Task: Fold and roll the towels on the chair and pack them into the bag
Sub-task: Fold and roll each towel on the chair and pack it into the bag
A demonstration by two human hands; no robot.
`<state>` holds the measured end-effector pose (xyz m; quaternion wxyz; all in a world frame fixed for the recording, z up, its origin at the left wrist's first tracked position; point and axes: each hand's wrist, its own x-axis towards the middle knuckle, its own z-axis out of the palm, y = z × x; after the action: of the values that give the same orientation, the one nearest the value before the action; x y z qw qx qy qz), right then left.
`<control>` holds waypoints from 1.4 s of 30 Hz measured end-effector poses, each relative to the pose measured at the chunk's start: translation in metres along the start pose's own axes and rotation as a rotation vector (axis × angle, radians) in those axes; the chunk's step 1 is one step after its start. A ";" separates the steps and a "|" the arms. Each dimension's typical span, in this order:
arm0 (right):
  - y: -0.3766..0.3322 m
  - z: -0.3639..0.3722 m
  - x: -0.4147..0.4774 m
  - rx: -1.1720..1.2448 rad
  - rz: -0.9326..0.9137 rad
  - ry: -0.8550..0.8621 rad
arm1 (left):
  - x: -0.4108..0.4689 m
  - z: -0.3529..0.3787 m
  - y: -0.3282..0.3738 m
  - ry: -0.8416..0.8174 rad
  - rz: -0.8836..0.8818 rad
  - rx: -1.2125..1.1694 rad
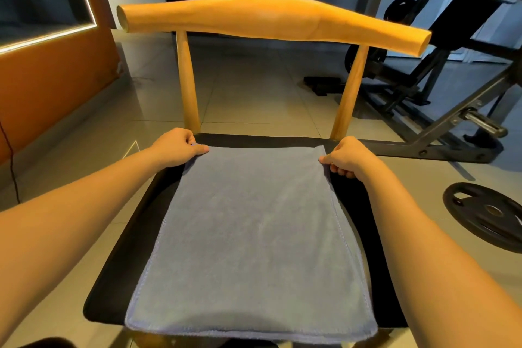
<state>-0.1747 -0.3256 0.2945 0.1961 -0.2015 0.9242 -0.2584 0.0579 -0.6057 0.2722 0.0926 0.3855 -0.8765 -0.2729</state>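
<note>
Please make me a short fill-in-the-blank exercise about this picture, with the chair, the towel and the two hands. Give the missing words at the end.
1. The grey-blue rectangular cloth towel lies spread flat on the padded chair seat, whose colour is ____.
2. The left hand pinches the towel's far left corner; the right hand pinches its far ____ corner.
3. The round black metal weight plate lies on the ____, right of the chair.

Missing words: black; right; floor.

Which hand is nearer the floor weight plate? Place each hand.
Right. The right hand pinches the far right corner of the towel, the weight plate on the floor to its right; the left hand pinches the far left corner.
</note>
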 end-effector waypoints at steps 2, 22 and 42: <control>0.000 0.009 0.005 -0.060 -0.007 0.064 | -0.004 0.005 -0.003 0.186 0.058 0.255; -0.001 0.032 0.031 0.035 -0.246 0.084 | -0.001 -0.020 0.019 -0.259 -0.021 -0.248; -0.014 -0.050 -0.030 0.773 -0.450 0.023 | -0.045 -0.070 0.018 0.100 0.045 -0.820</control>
<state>-0.1688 -0.3024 0.3499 0.1856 -0.3064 0.6951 -0.6233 0.1036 -0.5918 0.3421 0.2869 0.3101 -0.6979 -0.5784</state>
